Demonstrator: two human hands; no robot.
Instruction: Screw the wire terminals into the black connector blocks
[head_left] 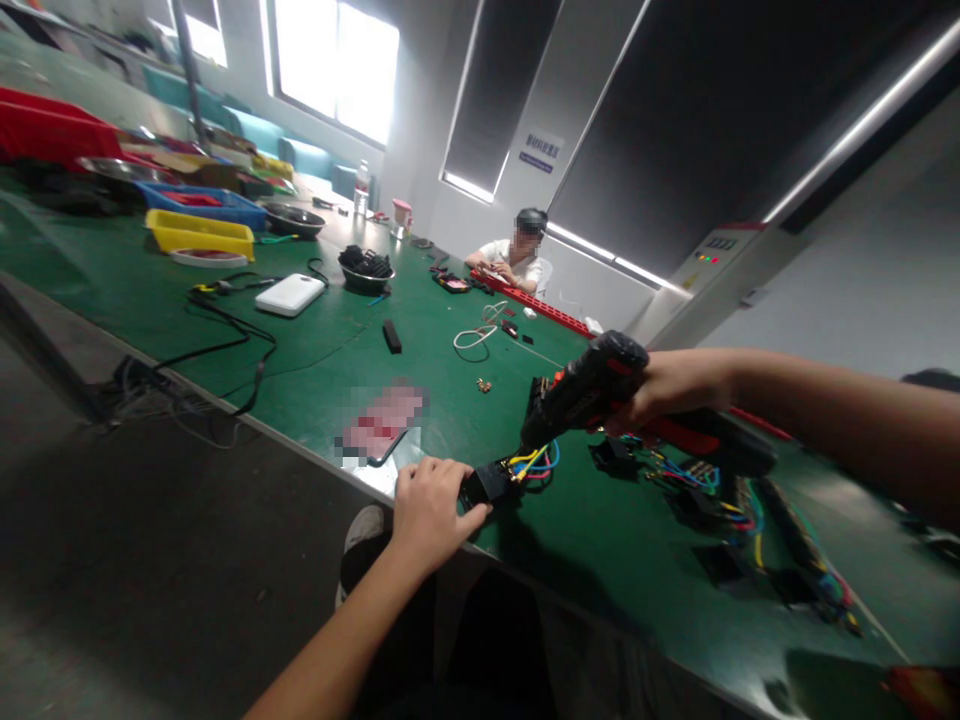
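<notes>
Near the table's front edge, my left hand point(433, 508) is closed around a small black box-shaped part point(486, 487) that lies on the green tabletop. Yellow, blue and red wires point(534, 462) come out of its far side. My right hand point(664, 390) grips a black and red cordless drill point(589, 388), its body tilted so that the nose points down at the wired end of the part. Whether the tip touches the part is too blurred to tell. A phone point(384, 425) with a blurred-out screen lies to the left of my left hand.
Several similar black parts with coloured wires point(686, 475) lie on the right. Small brass-coloured pieces point(484, 385), a white cable point(480, 335), a white power bank point(291, 295) and a bowl of black parts point(366, 270) stand farther off. Another person point(517, 255) sits across the table.
</notes>
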